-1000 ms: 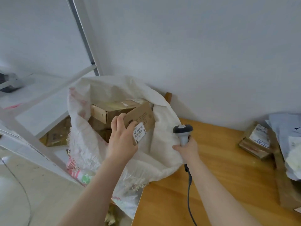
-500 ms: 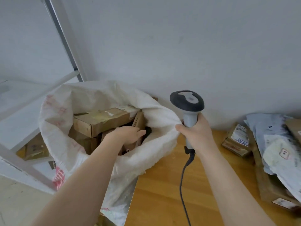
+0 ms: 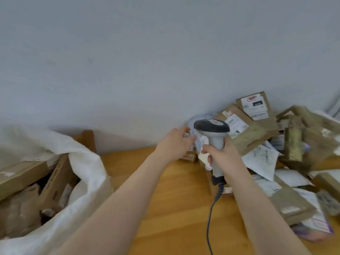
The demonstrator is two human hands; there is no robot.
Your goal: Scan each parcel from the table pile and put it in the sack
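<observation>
Head view: left hand (image 3: pixel 174 144) extended over the desk (image 3: pixel 174 199) toward the near edge of the parcel pile (image 3: pixel 248 131), fingers loosely spread and holding nothing; contact with the pile cannot be told through blur. Right hand (image 3: pixel 223 158) has its fingers curled round the handle of the scanner (image 3: pixel 211 127), held upright just beside the left hand, cable (image 3: pixel 208 227) hanging down. Sack (image 3: pixel 88 173) stands open at the desk's left end with cardboard boxes (image 3: pixel 20 175) inside; the pile lies against the wall (image 3: pixel 147 61) at right.
</observation>
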